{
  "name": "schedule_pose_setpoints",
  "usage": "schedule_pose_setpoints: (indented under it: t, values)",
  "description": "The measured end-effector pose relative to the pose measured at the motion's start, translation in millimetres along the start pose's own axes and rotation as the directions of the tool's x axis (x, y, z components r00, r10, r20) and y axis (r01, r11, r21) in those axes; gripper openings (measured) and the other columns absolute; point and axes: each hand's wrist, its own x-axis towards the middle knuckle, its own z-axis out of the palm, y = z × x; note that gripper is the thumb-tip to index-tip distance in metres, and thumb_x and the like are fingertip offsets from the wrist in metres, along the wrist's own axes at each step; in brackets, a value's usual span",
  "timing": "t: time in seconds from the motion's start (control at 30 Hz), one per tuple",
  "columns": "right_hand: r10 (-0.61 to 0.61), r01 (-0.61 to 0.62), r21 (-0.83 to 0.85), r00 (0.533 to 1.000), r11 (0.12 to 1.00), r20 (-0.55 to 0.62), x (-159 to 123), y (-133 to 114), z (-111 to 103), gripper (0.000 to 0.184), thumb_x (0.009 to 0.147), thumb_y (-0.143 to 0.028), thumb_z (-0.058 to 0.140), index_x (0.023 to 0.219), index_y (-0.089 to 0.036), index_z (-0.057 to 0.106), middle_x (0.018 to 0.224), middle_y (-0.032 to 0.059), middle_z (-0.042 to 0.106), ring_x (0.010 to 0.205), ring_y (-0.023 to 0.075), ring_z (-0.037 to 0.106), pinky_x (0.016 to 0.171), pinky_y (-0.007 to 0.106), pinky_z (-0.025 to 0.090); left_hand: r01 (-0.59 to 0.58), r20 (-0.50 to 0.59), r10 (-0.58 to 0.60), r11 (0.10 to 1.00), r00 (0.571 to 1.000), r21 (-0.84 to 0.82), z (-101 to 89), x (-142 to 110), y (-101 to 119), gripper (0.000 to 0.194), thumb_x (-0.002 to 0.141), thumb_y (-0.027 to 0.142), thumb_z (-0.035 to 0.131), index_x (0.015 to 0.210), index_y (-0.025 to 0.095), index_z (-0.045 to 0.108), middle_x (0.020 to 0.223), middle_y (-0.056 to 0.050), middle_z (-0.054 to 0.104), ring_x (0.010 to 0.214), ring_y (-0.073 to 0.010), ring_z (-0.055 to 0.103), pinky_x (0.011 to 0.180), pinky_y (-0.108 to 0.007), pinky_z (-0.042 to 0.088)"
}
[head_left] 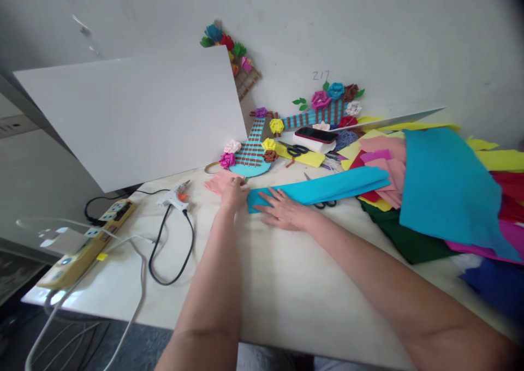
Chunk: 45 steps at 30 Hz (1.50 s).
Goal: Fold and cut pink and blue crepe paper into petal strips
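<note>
A long folded strip of blue crepe paper (335, 184) lies across the table. My right hand (284, 211) rests flat on its left part, fingers spread. At the strip's left end, my left hand (234, 195) has its fingers curled together; what they pinch, if anything, is hidden. Pink crepe paper (219, 181) lies just behind and left of that hand. Dark-handled scissors (325, 204) stick out partly from under the strip. Behind my hands leans a blue guitar-shaped craft (251, 161) with brown strips and paper flowers.
A glue gun (176, 197) with a looping black cord and a yellow power strip (92, 240) are on the left. A white board (139, 120) leans on the wall. Coloured paper sheets (446, 185) pile up at right. A phone (316, 135) and more scissors (297, 150) are behind.
</note>
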Motion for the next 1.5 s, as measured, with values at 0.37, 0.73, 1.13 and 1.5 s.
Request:
schedule_pose_setpoints:
  t: [0.37, 0.73, 1.13, 1.5]
  values:
    - [-0.078, 0.075, -0.035, 0.991, 0.997, -0.107, 4, 4, 8, 0.062, 0.089, -0.049, 0.033, 0.141, -0.014, 0.029, 0.148, 0.0123, 0.021, 0.136, 0.0288, 0.011, 0.109, 0.048, 0.009, -0.236, 0.182, 0.259, 0.962, 0.949, -0.138, 38.1, -28, 68, 0.044, 0.089, 0.043, 0.034, 0.124, 0.019, 0.049, 0.139, -0.003, 0.041, 0.136, -0.017, 0.017, 0.11, -0.034, 0.017]
    - [0.115, -0.115, 0.019, 0.993, 0.993, -0.028, 7, 5, 12, 0.062, 0.092, -0.046, 0.021, 0.142, -0.01, 0.024, 0.148, 0.013, 0.022, 0.136, 0.0279, 0.015, 0.11, 0.046, 0.012, 0.083, 0.126, -0.003, 0.771, 0.992, -0.631, 45.0, -19, 45, 0.058, 0.089, 0.049, 0.023, 0.13, 0.014, 0.045, 0.141, -0.007, 0.036, 0.135, -0.0167, 0.022, 0.111, -0.032, 0.014]
    - [0.552, -0.552, -0.024, 0.832, 0.834, 0.046, -1, 24, -1, 0.062, 0.09, -0.045, 0.021, 0.143, -0.013, 0.021, 0.15, 0.009, 0.01, 0.137, 0.0308, 0.006, 0.109, 0.045, 0.008, 0.145, 0.106, -0.099, 0.614, 0.989, -0.776, 34.7, -16, 45, 0.057, 0.092, 0.038, 0.005, 0.138, 0.012, 0.027, 0.137, -0.009, 0.043, 0.129, -0.014, 0.034, 0.108, -0.033, 0.023]
    - [0.507, -0.503, -0.082, 0.827, 0.86, 0.242, -16, 50, -25, 0.063, 0.088, -0.039, 0.026, 0.145, -0.016, 0.014, 0.151, 0.0011, 0.005, 0.138, 0.0184, 0.004, 0.111, 0.037, 0.006, -0.195, 0.24, 0.16, 0.972, 0.958, 0.131, 52.1, -23, 57, 0.05, 0.089, 0.034, 0.032, 0.135, 0.014, 0.034, 0.14, -0.011, 0.038, 0.134, -0.021, 0.024, 0.109, -0.038, 0.017]
